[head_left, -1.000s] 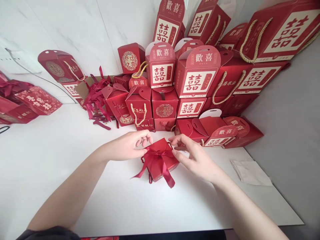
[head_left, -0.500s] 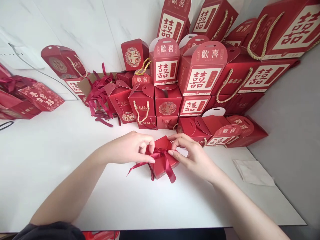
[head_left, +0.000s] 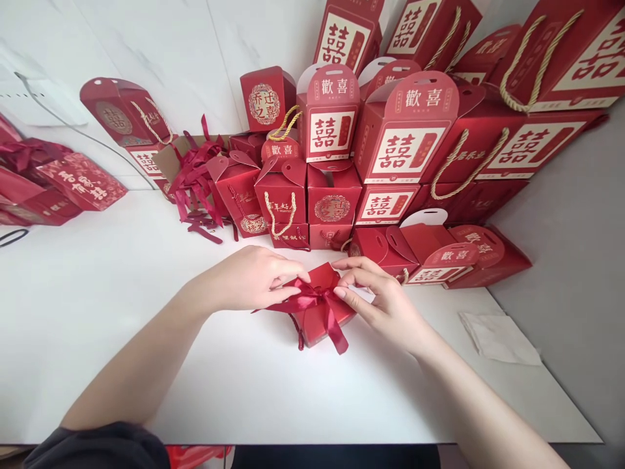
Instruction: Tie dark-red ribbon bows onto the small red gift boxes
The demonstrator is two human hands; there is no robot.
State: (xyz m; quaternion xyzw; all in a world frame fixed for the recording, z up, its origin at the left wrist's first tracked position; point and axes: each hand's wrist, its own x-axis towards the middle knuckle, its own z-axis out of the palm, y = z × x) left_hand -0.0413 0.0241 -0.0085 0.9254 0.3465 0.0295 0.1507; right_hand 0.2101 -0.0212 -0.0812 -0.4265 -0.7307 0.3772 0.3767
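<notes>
Head view: our left hand (head_left: 251, 277) and right hand (head_left: 390, 303), fingers narrow, touch the ribbon (head_left: 336, 332) either side of its knot; can't tell if we're pinching. Tied red box (head_left: 311, 324) on worktop (head_left: 293, 397), stacked boxes (head_left: 388, 153) far.

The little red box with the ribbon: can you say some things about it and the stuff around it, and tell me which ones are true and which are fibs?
1. The small red box has a shiny ribbon across its top. True.
2. Both hands are down in the person's lap. False: the left hand and the right hand are up at the small red box.
3. A heap of loose ribbons is to the left of the stacked boxes. True.
4. The stacked boxes behind are all blue. False: the stacked boxes are mostly red.
5. A white folded sheet lies on the right side of the table. True.
</notes>
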